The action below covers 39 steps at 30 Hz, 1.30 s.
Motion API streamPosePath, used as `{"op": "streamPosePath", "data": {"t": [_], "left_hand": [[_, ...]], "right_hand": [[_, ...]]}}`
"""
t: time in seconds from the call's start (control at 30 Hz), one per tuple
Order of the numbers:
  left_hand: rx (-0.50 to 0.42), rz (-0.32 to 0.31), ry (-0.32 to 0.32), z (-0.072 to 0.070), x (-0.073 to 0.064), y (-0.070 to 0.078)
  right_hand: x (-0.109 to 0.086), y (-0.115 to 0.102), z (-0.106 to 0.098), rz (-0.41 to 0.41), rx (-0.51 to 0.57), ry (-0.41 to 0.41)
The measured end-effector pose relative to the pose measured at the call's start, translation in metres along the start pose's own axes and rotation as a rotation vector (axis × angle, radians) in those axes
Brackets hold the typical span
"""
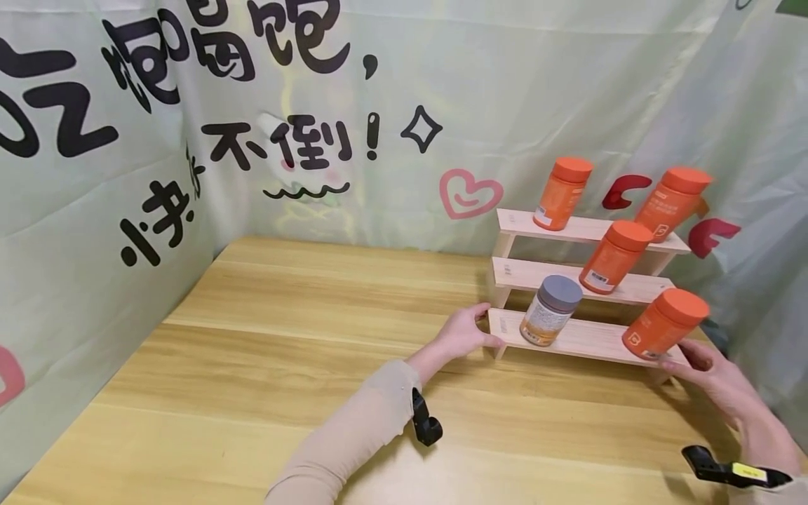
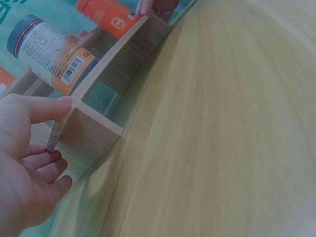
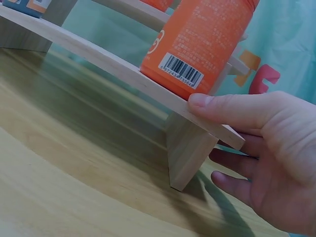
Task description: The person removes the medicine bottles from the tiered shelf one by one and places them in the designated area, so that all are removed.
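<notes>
A three-step wooden display rack (image 1: 593, 340) stands on the table at the right. My left hand (image 1: 463, 332) grips the left end of its lowest board, thumb on top at the front corner and fingers curled below. At the opposite end my right hand (image 1: 726, 382) holds the same board, its thumb (image 3: 202, 100) on the upper face beside an orange bottle (image 1: 665, 324). Near the left hand sits a grey-lidded jar (image 1: 551, 311) with a white and orange label. Another orange bottle (image 1: 615, 257) occupies the middle step, and two orange bottles (image 1: 563, 193) stand on the top one.
The wood-grain table (image 1: 303, 337) stretches to the left and front of the rack. Behind it and along both sides hangs a pale printed cloth (image 1: 353, 203) with black characters and pink hearts. Each wrist wears a black camera mount (image 1: 426, 421).
</notes>
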<state>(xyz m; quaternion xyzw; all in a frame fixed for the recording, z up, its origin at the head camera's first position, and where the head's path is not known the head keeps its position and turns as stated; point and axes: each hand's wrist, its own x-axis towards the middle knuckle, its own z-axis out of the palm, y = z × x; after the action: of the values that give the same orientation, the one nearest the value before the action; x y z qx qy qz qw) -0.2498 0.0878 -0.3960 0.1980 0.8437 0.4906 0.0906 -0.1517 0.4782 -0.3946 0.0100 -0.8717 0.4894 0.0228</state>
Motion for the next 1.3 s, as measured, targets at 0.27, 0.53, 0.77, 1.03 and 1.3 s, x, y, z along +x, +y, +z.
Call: {"op": "streamPosePath", "data": {"t": [0.27, 0.53, 0.77, 1.03, 1.3], "left_hand": [[-0.039, -0.008, -0.022, -0.016, -0.008, -0.008], [-0.060, -0.011, -0.048, -0.036, -0.015, -0.019], [-0.104, -0.011, -0.049, -0.058, -0.028, -0.029], [-0.112, 0.008, -0.074, -0.081, -0.040, -0.041], [-0.157, 0.011, -0.064, -0.105, -0.057, -0.056]], "right_hand": [[0.004, -0.007, 0.007, -0.036, 0.052, -0.071], [0.007, -0.011, 0.021, -0.079, 0.031, -0.065], [0.011, -0.023, 0.038, -0.080, -0.006, -0.068], [0.012, -0.038, 0.055, -0.103, -0.030, -0.101], [0.016, -0.052, 0.078, -0.154, 0.022, -0.139]]}}
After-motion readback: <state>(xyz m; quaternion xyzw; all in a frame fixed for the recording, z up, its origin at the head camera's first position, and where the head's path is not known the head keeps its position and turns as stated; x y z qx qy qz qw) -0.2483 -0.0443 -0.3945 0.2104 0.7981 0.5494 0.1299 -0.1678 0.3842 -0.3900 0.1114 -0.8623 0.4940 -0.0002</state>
